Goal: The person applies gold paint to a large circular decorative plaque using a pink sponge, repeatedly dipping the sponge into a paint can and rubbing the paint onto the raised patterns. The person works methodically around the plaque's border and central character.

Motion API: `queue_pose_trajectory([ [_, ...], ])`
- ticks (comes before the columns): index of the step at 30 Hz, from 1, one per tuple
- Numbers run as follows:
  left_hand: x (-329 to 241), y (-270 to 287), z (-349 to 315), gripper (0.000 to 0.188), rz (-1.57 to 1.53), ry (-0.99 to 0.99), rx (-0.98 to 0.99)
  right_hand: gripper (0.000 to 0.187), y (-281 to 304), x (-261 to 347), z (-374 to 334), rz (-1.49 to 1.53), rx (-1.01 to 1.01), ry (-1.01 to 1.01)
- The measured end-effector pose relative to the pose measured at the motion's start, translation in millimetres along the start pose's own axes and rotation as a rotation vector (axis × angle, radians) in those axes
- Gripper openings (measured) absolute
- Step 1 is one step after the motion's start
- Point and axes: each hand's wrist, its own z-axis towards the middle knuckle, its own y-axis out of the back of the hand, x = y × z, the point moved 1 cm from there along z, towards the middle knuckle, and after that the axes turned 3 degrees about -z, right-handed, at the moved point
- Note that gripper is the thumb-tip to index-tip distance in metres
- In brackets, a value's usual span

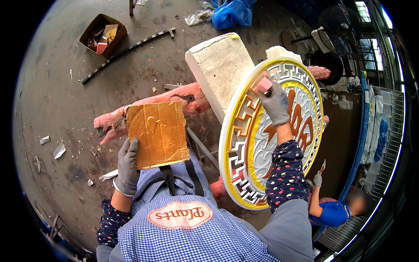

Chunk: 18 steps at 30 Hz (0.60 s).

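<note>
Sponge [262,84] in right hand [276,104] touches medallion's [279,144] gold rim.

The gloved right hand [276,102] presses a pink sponge [262,84] against the round ornamental plaque [244,144]; the gloved left hand [128,166] grips a gold-painted board [158,133].

A round relief plaque [270,135] is propped upright at the right, leaned against a foam block [220,65] just behind it. A flat board [158,134] is held to its left. A cardboard box [103,35] is set far left on the floor [56,100].
</note>
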Motion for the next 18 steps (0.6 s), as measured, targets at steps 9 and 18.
queue_pose_trajectory([
  [9, -5, -4, -1, 0.045, -0.002, -0.018, -0.016, 0.027, -23, 15, -6, -0.142, -0.009, 0.109],
  [18, 4, 8, 1, 0.045, -0.023, -0.016, -0.022, 0.029, -8, 19, -10, -0.171, -0.125, 0.104],
])
